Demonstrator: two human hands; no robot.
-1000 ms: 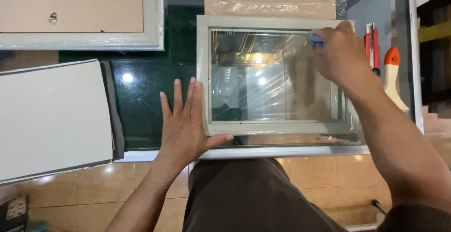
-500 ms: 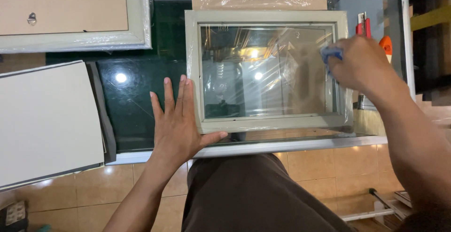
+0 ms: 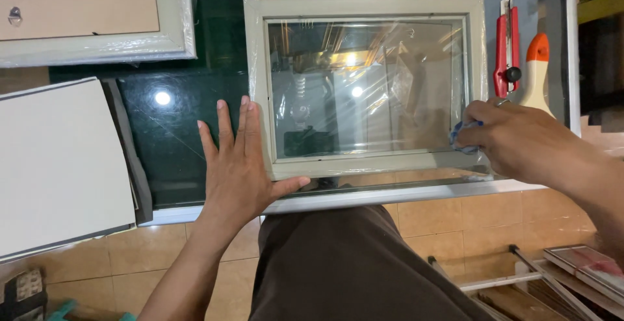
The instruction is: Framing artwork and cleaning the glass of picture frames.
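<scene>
The work in hand looks like wiping the glass of a pale grey picture frame that lies flat on the dark green glass-topped bench, near its front edge and right in front of the person. The frame is wrapped in clear plastic film that catches the ceiling lights, so I cannot tell whether the cloth meets bare glass or the film. The left hand lies flat and open, fingers spread, with the palm on the bench and the fingertips and thumb against the frame's lower left corner, apparently bracing it. The right hand is closed around a small blue cloth, only a corner of which shows, pressed at the lower right corner of the pane. Judging by that position, the wipe is at the right-hand edge of the glass. As a judgement, the next move calls for steady downward pressure from the left hand so the frame does not slide, and for a stroke that stays within the inner lip without snagging the loose film. A red utility knife and an orange-handled tool lie just beyond the frame's right side, close to the working wrist. 2 other items sit to the left: another wrapped frame and a white board.
</scene>
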